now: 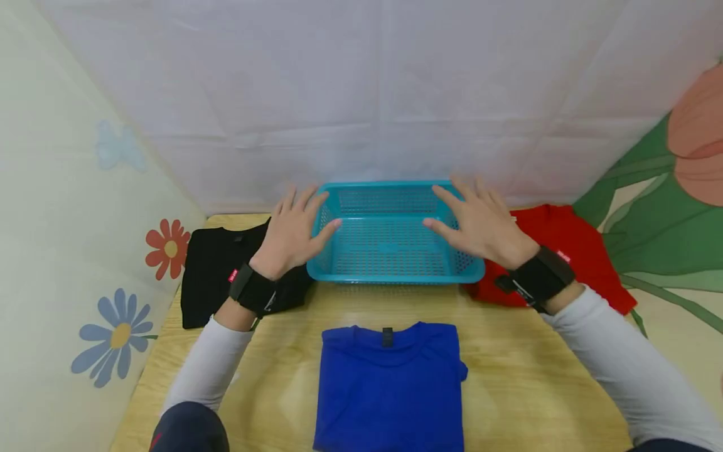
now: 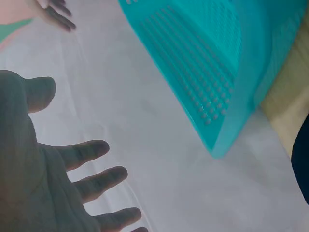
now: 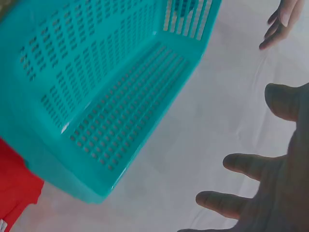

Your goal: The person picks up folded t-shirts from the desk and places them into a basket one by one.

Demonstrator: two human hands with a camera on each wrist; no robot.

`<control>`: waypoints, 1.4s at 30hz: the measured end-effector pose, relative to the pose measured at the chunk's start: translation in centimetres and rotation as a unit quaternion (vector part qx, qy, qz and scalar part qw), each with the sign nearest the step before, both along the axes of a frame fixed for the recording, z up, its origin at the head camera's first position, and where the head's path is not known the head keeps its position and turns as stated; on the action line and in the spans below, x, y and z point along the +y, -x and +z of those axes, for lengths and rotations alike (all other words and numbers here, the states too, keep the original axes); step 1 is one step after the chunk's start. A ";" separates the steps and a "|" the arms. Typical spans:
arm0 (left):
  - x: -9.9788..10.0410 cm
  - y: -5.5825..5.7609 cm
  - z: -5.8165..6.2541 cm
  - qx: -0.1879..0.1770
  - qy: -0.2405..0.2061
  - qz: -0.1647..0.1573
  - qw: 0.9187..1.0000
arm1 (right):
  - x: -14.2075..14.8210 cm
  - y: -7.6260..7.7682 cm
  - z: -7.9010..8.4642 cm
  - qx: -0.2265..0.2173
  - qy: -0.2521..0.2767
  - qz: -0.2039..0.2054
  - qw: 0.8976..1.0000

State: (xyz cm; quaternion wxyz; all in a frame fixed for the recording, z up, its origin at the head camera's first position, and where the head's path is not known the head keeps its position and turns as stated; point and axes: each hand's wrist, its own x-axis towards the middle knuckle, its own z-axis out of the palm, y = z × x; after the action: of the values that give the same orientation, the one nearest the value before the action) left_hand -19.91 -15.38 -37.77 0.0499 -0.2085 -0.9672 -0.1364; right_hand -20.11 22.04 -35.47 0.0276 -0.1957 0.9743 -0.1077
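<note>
A turquoise plastic basket [image 1: 390, 279] with perforated walls stands at the back of the table, and nothing lies in it. Over its left end hovers my left hand [image 1: 294, 235], fingers spread and holding nothing. My right hand [image 1: 480, 226] is spread the same way over the right end. Both wrist views show the palms [image 2: 29, 179] and separated fingers [image 3: 246, 166] apart from the basket wall. Partly under the left hand in the head view lies a folded black T-shirt [image 1: 209, 276]. Beyond the right hand is a folded red T-shirt [image 1: 553, 232].
In front of the basket, a folded blue T-shirt [image 1: 390, 389] lies on the wooden table [image 1: 277, 376], its collar toward the basket. A white sheet [image 1: 384, 94] rises behind the table. Flower-patterned cloth [image 1: 666, 238] hangs at both sides.
</note>
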 end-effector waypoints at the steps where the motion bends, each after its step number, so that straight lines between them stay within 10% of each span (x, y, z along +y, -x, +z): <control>1: 0.2 -0.4 -0.1 0.004 0.000 -0.009 1.000 | -0.1 -0.5 -0.1 0.008 0.003 0.007 1.000; 6: 1.0 -3.2 -0.9 0.037 -0.005 -0.049 0.998 | -1.1 -3.5 -1.4 0.086 0.037 0.054 0.994; 14: 1.5 -8.0 -2.5 0.086 -0.022 -0.085 0.992 | -2.2 -9.6 -4.0 0.209 0.105 0.167 0.958; 31: 2.7 -14.3 -7.1 0.113 -0.043 -0.118 0.986 | -1.8 -15.5 -9.4 0.032 0.061 0.139 0.988; 42: 2.6 -16.2 -10.4 -0.056 -0.022 -0.024 0.998 | -1.6 -17.8 -12.2 -0.073 0.040 0.056 0.995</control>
State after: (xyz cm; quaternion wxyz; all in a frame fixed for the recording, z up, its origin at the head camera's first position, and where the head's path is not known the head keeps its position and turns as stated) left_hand -3.66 -12.77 -48.20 -0.0031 -0.2229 -0.9598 -0.1706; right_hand -2.28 20.46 -47.65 0.0971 -0.2426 0.9520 -0.1594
